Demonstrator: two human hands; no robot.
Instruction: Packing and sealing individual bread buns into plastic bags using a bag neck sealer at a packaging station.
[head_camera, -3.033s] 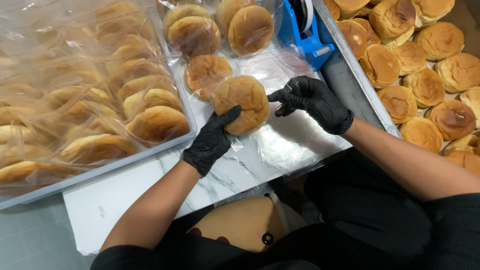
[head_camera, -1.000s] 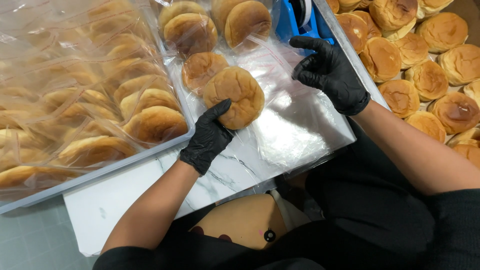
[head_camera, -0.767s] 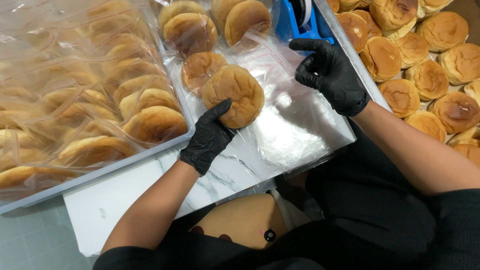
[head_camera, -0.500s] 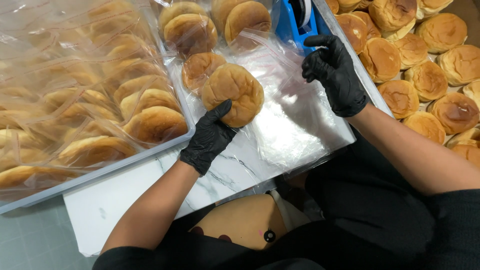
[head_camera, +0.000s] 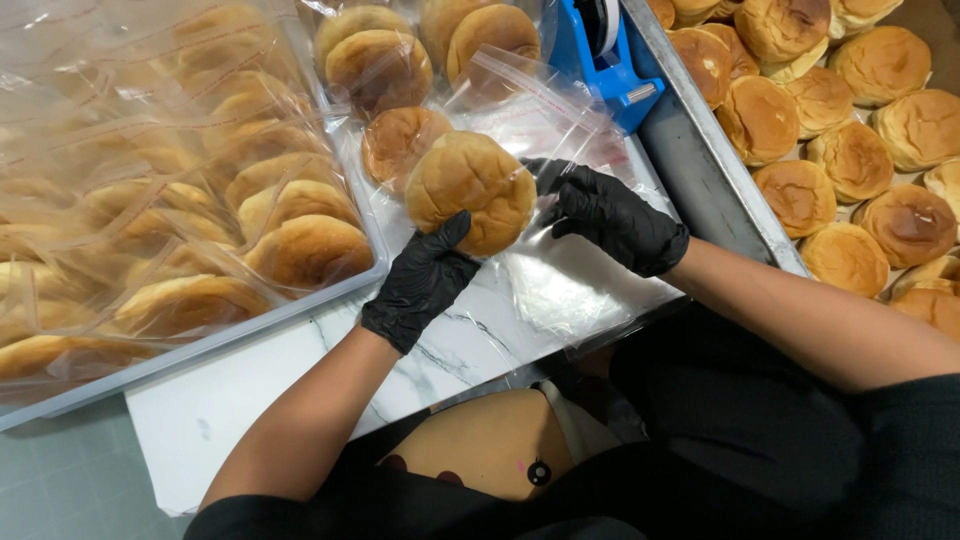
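Note:
My left hand (head_camera: 425, 280), in a black glove, holds a round golden bun (head_camera: 470, 190) from below, over the marble board. My right hand (head_camera: 610, 215), also gloved, grips a clear plastic bag (head_camera: 520, 110) just right of the bun, its open mouth raised against the bun's side. A stack of flat clear bags (head_camera: 560, 285) lies on the board beneath both hands.
A tray (head_camera: 200, 345) of bagged buns fills the left. More bagged buns (head_camera: 380, 65) lie at the top centre. A blue tape dispenser (head_camera: 605, 60) stands behind my right hand. A metal tray (head_camera: 700, 170) of several loose buns runs along the right.
My right hand came down from near the tape dispenser with a clear bag and brought it against the bun. My left hand kept the bun nearly still.

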